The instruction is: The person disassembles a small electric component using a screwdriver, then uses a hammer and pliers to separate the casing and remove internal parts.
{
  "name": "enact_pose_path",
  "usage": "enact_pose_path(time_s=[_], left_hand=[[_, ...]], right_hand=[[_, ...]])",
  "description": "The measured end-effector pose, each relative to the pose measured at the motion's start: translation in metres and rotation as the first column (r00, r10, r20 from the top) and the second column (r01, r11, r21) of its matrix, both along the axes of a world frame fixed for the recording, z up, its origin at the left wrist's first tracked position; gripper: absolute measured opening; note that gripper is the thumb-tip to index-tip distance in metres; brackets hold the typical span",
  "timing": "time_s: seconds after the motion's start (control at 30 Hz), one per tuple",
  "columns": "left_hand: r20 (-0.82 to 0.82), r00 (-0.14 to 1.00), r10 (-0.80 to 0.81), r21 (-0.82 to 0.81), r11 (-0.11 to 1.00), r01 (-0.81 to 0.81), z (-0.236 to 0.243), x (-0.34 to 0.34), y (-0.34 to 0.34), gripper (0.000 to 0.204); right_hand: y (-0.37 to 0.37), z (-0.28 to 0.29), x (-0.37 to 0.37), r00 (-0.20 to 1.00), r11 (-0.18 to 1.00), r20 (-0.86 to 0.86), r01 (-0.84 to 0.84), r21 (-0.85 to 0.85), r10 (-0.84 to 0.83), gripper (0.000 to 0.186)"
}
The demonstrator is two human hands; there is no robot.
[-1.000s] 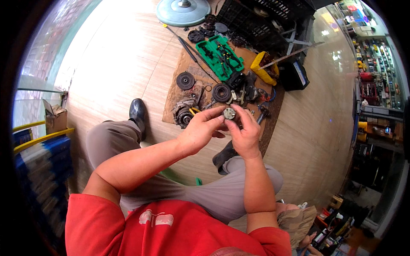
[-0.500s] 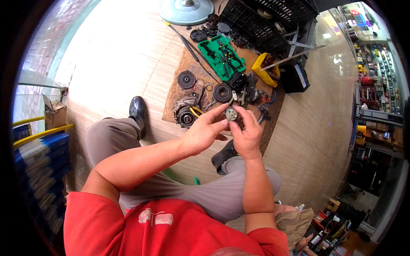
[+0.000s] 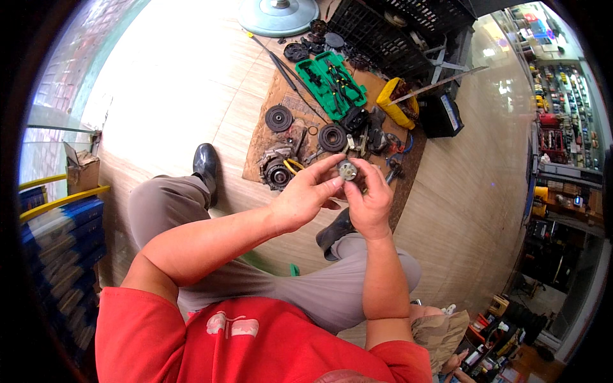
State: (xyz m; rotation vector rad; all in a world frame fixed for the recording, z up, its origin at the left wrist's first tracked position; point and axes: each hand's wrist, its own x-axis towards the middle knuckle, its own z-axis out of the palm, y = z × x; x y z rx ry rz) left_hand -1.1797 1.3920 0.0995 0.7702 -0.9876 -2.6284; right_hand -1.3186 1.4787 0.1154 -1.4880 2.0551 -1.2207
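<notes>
Between my two hands I hold a small round grey metal part (image 3: 347, 170), its face turned up. My left hand (image 3: 305, 196) pinches its left side with thumb and fingers. My right hand (image 3: 370, 203) grips the right side, with the thumb at the near edge. The part's underside is hidden. Just beyond, a black grooved pulley (image 3: 332, 137) lies on a cardboard sheet (image 3: 260, 142). A greasy metal housing with a round hub (image 3: 276, 171) sits to the left, with another black grooved wheel (image 3: 279, 119) above it.
Farther off lie an open green tool case (image 3: 313, 80), black rods (image 3: 287, 75) and a yellow container (image 3: 397, 105). A black battery (image 3: 442, 116) and black crates (image 3: 377, 41) stand at the back right. Blue boxes (image 3: 64, 230) are stacked at left; my black shoes (image 3: 205, 167) flank the cardboard.
The round metal part has turned and tilted slightly between my fingers, shifting a little to the right. Both hands keep their hold in nearly the same place.
</notes>
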Motion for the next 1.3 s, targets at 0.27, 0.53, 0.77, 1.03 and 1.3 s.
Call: enact_pose_path(time_s=[0.27, 0.53, 0.77, 1.03, 1.3], left_hand=[[0.021, 0.996, 0.083, -0.065, 0.995, -0.082, -0.002, -0.002, 0.001, 0.042], [0.040, 0.994, 0.104, -0.065, 0.993, -0.102, 0.000, -0.002, 0.001, 0.039], [0.090, 0.995, 0.053, -0.137, 0.990, -0.041, -0.002, -0.002, 0.000, 0.046], [0.194, 0.981, 0.028, -0.302, 0.953, 0.033, 0.001, -0.004, -0.004, 0.039], [0.149, 0.984, 0.097, -0.401, 0.916, -0.029, -0.003, -0.006, 0.002, 0.028]], right_hand=[[0.003, -0.008, 0.003, 0.964, 0.998, 0.259, 0.050, 0.038, -0.058, 0.036], [0.002, -0.010, 0.005, 0.916, 0.998, 0.396, 0.057, 0.033, -0.065, 0.032], [0.000, -0.011, 0.005, 0.696, 0.990, 0.704, 0.118, 0.076, -0.137, 0.035], [0.007, -0.011, -0.010, 0.538, 0.995, 0.838, 0.011, 0.099, -0.089, 0.034], [0.008, -0.010, -0.011, 0.491, 0.988, 0.862, -0.012, 0.151, -0.126, 0.032]])
